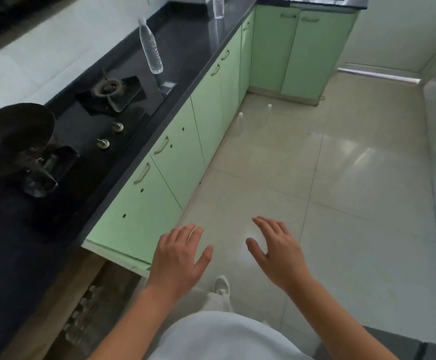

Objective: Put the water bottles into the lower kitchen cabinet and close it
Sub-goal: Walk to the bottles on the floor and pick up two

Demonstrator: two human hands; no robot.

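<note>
My left hand (pixel 179 257) and my right hand (pixel 276 252) hover over the floor with fingers spread, holding nothing. Beside my left hand a green lower cabinet door (pixel 136 224) stands open. Inside that cabinet, low at the left, several clear water bottles (pixel 81 315) stand in shadow. One clear bottle (pixel 150 46) stands on the black countertop (pixel 198 40) past the stove, and another bottle (pixel 218 6) stands further back. Two more bottles stand on the floor, one (pixel 240 123) near the cabinets and one (pixel 268 113) beside it.
A gas stove (pixel 107 89) with two burners and a dark pan (pixel 14 141) sit in the countertop at the left. A row of shut green cabinets (pixel 206 105) runs back to a corner unit (pixel 302 48). Pale floor tiles (pixel 341 190) spread to the right.
</note>
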